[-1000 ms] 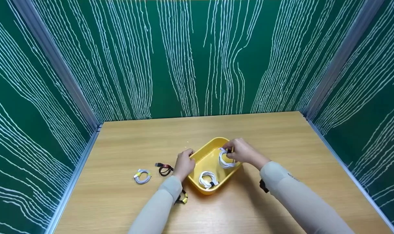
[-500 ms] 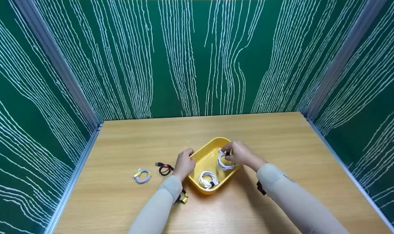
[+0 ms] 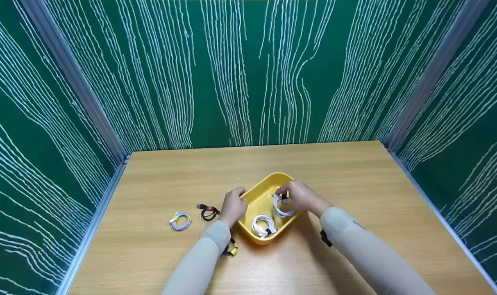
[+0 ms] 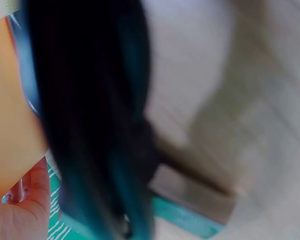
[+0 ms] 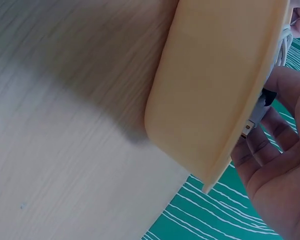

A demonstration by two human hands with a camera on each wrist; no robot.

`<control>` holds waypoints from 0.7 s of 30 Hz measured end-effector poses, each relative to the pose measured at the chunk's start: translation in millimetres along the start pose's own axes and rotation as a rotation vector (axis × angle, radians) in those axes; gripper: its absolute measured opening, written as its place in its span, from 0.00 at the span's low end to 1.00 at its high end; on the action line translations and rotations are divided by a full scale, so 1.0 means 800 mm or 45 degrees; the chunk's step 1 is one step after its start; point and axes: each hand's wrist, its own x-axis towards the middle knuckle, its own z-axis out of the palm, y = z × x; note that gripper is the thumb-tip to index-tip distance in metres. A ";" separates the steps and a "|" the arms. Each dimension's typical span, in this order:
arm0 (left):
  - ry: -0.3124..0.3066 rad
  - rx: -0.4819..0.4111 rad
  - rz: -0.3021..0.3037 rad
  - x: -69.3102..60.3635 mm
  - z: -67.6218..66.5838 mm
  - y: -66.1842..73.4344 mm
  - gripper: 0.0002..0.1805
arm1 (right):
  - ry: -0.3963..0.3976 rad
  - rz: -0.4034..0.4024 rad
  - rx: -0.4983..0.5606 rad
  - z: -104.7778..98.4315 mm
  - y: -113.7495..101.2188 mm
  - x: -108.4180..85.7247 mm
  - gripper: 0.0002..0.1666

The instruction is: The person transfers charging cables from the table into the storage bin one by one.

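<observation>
My left hand (image 3: pixel 234 207) grips the left rim of a yellow plastic box (image 3: pixel 254 196), which stands at a slant on the table. Over the box's right part, my right hand (image 3: pixel 300 196) pinches a coiled white USB cable (image 3: pixel 280 209) by its black strap. The right wrist view shows the cable's metal plug (image 5: pixel 248 128) beside the curled fingers, partly behind the box wall. A second coiled white cable (image 3: pixel 263 225) with a black strap lies inside the box near its front end. In the left wrist view a dark, blurred shape hides much of the scene.
Left of the box lie a grey cable (image 3: pixel 180 221) with yellow ties and a black USB cable (image 3: pixel 208 212) with a red tie. A black-and-yellow coil (image 3: pixel 233 248) is partly hidden by my left forearm. Green, white-streaked panels (image 3: pixel 252 73) enclose the table.
My right hand has moved slightly left and down over the box, carrying the white cable with it. The left hand keeps its grip on the rim.
</observation>
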 end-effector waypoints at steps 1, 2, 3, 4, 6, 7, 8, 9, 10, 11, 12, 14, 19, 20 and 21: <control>-0.005 -0.008 -0.002 -0.002 -0.004 0.008 0.12 | -0.002 0.005 -0.002 0.001 0.001 0.001 0.15; -0.009 -0.013 -0.006 -0.005 -0.007 0.016 0.11 | -0.004 0.004 -0.005 0.002 0.002 0.002 0.15; -0.006 -0.022 0.014 -0.005 -0.007 0.014 0.12 | -0.006 0.002 -0.006 0.003 0.003 0.002 0.15; -0.011 -0.017 0.001 -0.006 -0.009 0.018 0.11 | -0.004 -0.004 -0.010 0.005 0.004 0.002 0.15; -0.025 -0.013 -0.037 -0.009 -0.013 0.030 0.10 | -0.002 -0.014 -0.013 0.007 0.006 0.003 0.15; -0.030 0.000 -0.052 -0.009 -0.013 0.032 0.11 | -0.002 -0.011 -0.009 0.008 0.006 0.003 0.15; -0.033 -0.003 -0.057 -0.010 -0.013 0.033 0.11 | -0.004 -0.004 -0.003 0.009 0.007 0.003 0.15; -0.023 -0.004 -0.035 -0.008 -0.009 0.026 0.12 | -0.007 0.009 0.003 0.010 0.007 0.003 0.15; -0.038 -0.004 -0.067 -0.009 -0.012 0.033 0.11 | -0.012 0.030 0.012 0.011 0.007 0.003 0.15; -0.038 -0.011 -0.062 -0.008 -0.011 0.029 0.11 | -0.018 0.053 0.024 0.011 0.007 0.003 0.15; -0.032 -0.001 -0.040 -0.009 -0.011 0.028 0.11 | -0.025 0.071 0.028 0.012 0.007 0.004 0.15; -0.024 -0.002 -0.021 -0.003 -0.004 0.011 0.11 | -0.035 0.096 0.034 0.013 0.008 0.005 0.15; -0.022 0.021 -0.048 0.012 0.015 -0.027 0.13 | -0.066 0.079 0.029 0.017 0.012 0.009 0.13; -0.019 0.033 -0.044 0.014 0.017 -0.031 0.14 | -0.075 0.077 0.032 0.018 0.012 0.009 0.13; -0.012 0.041 -0.035 0.015 0.020 -0.036 0.15 | -0.084 0.070 0.035 0.018 0.013 0.010 0.13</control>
